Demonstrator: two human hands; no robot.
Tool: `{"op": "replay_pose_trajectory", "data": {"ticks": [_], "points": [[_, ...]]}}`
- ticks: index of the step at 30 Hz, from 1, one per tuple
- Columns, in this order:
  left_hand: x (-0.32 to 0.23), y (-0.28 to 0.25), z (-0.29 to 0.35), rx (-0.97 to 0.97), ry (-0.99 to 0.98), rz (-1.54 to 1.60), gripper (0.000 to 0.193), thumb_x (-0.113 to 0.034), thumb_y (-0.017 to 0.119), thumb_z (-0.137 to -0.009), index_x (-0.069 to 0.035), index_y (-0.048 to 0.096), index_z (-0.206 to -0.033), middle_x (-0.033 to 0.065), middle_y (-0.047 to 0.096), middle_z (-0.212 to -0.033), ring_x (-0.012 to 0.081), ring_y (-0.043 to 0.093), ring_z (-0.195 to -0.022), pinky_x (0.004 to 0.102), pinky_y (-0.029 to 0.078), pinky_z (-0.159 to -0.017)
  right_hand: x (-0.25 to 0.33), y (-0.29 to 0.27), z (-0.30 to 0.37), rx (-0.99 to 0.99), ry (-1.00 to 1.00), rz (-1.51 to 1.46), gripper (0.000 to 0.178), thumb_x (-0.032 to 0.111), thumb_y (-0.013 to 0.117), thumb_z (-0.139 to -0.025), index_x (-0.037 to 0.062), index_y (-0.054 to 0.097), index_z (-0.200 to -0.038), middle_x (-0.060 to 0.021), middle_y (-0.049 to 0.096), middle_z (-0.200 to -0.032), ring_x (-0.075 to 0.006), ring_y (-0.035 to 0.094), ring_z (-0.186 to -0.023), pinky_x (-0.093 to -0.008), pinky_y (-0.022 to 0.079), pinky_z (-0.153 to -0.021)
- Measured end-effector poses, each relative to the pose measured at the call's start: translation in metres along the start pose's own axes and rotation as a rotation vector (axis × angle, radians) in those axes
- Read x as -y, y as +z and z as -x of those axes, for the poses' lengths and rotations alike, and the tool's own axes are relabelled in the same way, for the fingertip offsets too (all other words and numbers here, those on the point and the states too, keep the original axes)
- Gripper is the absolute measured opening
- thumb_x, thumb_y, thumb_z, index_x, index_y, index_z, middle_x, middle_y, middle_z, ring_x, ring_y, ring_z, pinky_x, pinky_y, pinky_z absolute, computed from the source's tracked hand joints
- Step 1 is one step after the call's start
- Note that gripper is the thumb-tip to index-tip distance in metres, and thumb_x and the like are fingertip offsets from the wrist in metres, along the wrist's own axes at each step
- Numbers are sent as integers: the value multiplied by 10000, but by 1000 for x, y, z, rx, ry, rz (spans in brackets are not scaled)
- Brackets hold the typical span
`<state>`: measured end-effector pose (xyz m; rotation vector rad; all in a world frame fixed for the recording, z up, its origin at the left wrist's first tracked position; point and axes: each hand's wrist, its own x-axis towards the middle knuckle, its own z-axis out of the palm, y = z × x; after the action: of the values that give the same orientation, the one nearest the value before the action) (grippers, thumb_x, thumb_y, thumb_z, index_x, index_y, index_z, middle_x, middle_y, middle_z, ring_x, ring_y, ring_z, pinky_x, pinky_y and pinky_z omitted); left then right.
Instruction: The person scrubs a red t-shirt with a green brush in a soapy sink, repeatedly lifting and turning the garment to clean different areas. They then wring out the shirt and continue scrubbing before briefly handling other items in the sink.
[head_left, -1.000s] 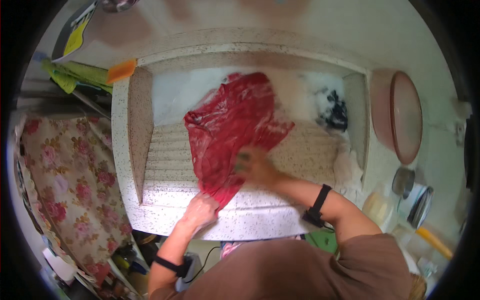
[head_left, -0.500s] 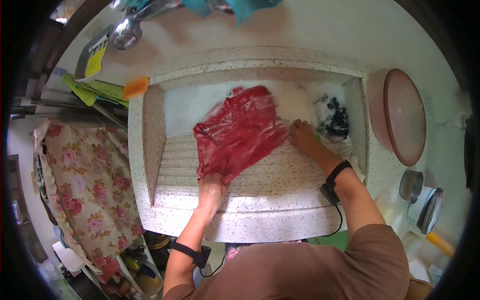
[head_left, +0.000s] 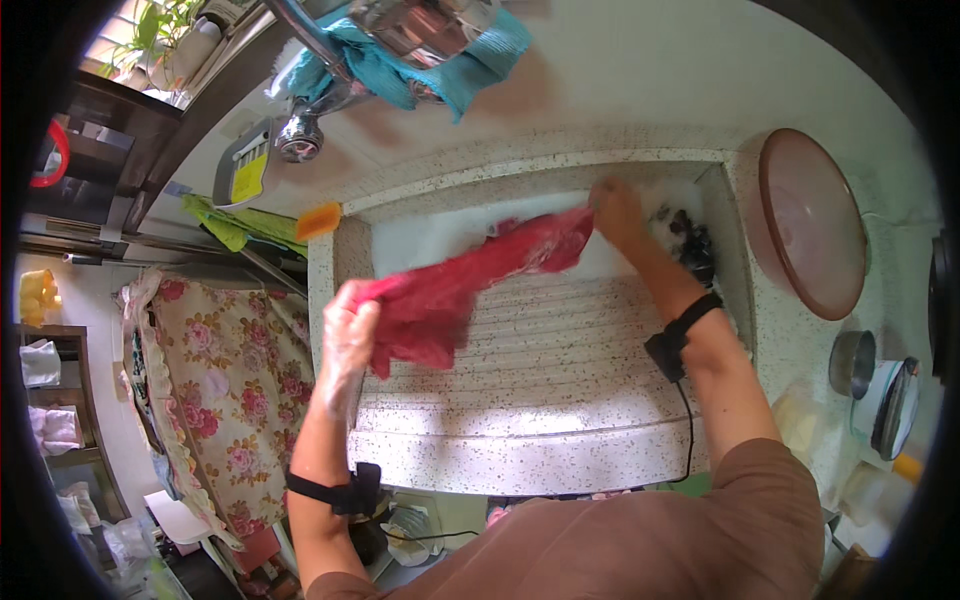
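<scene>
A wet red cloth (head_left: 450, 285), streaked with suds, is stretched slantwise above the ribbed slope of a speckled stone wash basin (head_left: 600, 457). My left hand (head_left: 348, 325) is closed around its left end, near the basin's left wall, and a loose fold hangs below. At the far right, my right hand (head_left: 617, 208) grips the other end; its fingers are smeared by motion. Soapy whitish water (head_left: 430, 237) lies behind the cloth. Just right of my right forearm, a dark bundle (head_left: 692, 245) with foam on it sits in the basin's corner; its kind is unclear.
A chrome tap (head_left: 300, 138) with a turquoise cloth (head_left: 465, 75) hangs at the back left. An orange sponge (head_left: 318, 220) rests on the left corner. On the right stand a pinkish basin (head_left: 812, 225) and a metal cup (head_left: 852, 362). A floral curtain (head_left: 225, 390) hangs left.
The red cloth, spread on the slope before, is now lifted and stretched. My left hand moved up and left; my right hand moved farther back and took the cloth's right end. The view shifted.
</scene>
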<state>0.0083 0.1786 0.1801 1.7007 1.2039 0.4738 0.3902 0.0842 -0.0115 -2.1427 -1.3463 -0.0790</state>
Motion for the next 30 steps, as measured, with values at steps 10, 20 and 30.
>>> {"op": "replay_pose_trajectory", "data": {"ticks": [10, 20, 30], "points": [[-30, -70, -1, -154, 1010, -679, 322, -102, 715, -763, -80, 631, -1073, 52, 656, -846, 197, 590, -677, 327, 486, -682, 14, -142, -15, -177, -338, 214, 212, 44, 645, -732, 72, 637, -942, -103, 571, -1060, -345, 562, -897, -475, 470, -768], [184, 33, 82, 715, 861, -835, 424, -107, 515, -815, -148, 615, -1225, 85, 634, -1056, 232, 587, -1037, 395, 452, -906, -21, -14, 170, 646, 218, 116, 323, 281, 644, -832, 66, 661, -1073, -144, 535, -1278, -365, 514, -1158, -465, 443, -954], [218, -2, 109, 736, 625, -557, 419, -91, 524, -830, -43, 559, -1245, 140, 628, -1229, 282, 548, -1214, 546, 347, -1073, 213, 41, 219, 608, -359, -246, 314, 259, 653, -809, 124, 678, -1092, -142, 643, -1085, -332, 580, -1039, -463, 460, -917]]}}
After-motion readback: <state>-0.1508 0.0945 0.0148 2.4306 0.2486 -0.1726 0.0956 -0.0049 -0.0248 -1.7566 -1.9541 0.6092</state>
